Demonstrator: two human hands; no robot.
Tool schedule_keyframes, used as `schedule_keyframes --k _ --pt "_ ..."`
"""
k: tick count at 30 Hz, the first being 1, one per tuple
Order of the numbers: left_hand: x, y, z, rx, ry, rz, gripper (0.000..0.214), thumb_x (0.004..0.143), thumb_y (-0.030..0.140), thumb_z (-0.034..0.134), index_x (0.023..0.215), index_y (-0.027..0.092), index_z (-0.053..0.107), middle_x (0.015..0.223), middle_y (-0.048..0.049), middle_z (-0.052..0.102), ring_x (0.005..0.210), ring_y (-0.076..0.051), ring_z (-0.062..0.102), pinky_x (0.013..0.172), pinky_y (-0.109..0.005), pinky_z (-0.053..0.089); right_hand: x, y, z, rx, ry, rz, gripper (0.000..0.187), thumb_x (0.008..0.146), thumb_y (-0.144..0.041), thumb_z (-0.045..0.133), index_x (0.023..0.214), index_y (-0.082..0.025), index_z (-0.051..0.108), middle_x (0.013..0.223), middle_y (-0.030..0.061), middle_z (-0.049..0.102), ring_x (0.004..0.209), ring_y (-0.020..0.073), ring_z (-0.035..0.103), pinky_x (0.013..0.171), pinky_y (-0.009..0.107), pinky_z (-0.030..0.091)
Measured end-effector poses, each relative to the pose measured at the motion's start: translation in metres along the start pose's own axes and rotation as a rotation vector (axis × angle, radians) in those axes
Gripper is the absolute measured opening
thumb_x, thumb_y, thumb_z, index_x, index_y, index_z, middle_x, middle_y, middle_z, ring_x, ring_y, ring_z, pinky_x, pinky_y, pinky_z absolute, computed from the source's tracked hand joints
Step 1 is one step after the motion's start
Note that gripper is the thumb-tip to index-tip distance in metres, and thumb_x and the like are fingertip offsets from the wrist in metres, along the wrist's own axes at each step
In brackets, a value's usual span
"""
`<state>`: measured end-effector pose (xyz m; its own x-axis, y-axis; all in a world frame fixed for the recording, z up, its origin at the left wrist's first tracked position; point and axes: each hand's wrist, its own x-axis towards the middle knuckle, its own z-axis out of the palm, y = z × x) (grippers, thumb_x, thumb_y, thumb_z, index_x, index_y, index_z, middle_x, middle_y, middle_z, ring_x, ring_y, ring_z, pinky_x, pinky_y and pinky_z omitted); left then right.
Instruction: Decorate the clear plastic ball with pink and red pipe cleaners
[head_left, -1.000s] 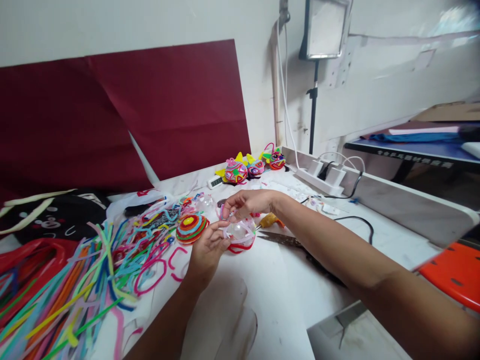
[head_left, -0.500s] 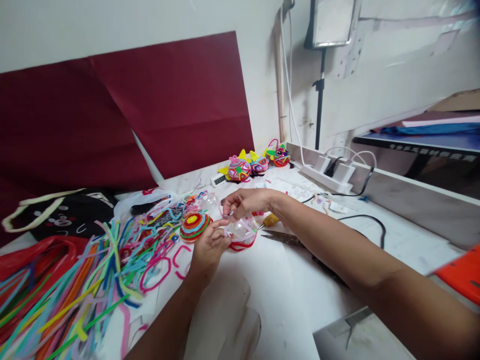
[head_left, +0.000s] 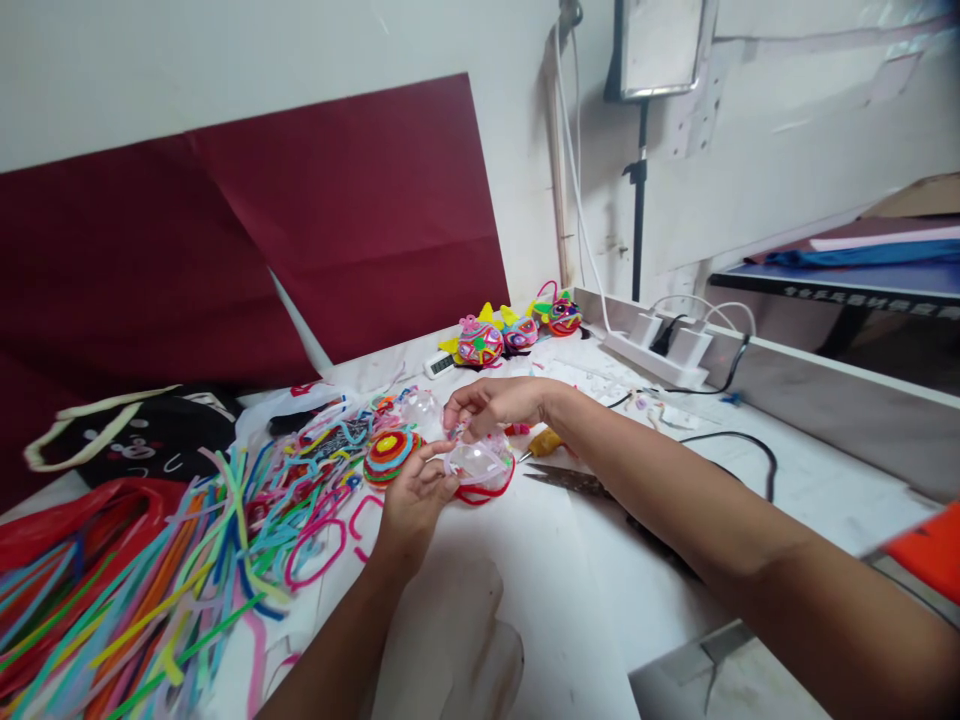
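A clear plastic half-ball (head_left: pixel 477 462) has a pale lilac pipe cleaner over it and a red one round its lower rim. My left hand (head_left: pixel 417 490) closes on its left edge, thumb and fingers together. Over its upper left side, my right hand (head_left: pixel 484 408) is bent down with fingertips pinched, and what lies between them is too small to make out. Just left of the hands sits a ball half wound in striped pipe cleaners (head_left: pixel 390 458). A second clear plastic piece (head_left: pixel 421 412) lies behind them.
Loose pipe cleaners (head_left: pixel 187 590) are heaped at left beside a red plastic bag (head_left: pixel 97 510) and a black bag (head_left: pixel 150 440). Scissors (head_left: pixel 562 478) and a yellow-handled tool (head_left: pixel 543 442) lie under my right forearm. Finished fish-like ornaments (head_left: pixel 480 342), a small timer (head_left: pixel 439 365) and a power strip (head_left: pixel 656 355) stand behind.
The view has shifted slightly. Both hands keep nearly the same position at the clear half-ball, with only small finger movement.
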<state>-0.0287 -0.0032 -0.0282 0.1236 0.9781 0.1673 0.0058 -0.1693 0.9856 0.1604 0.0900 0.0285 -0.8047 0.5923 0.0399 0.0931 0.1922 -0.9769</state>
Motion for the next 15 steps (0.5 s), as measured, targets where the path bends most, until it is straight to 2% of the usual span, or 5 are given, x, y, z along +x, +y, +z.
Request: schedule_keyframes --k 15 --pt "0.0018 -0.0012 -0.0012 -0.030 -0.020 0.008 0.045 0.069 0.028 0.077 0.107 0.018 0.055 0.069 0.0057 0.060 0.064 -0.008 0.057 0.063 -0.018 0.043 0.0058 0.0063 0.0049 -0.056 0.081 0.050 0.028 0.059 -0.014 0.068 0.086 -0.018 0.062 0.062 -0.0068 0.055 0.055 0.0086 0.048 0.052 0.019 0.034"
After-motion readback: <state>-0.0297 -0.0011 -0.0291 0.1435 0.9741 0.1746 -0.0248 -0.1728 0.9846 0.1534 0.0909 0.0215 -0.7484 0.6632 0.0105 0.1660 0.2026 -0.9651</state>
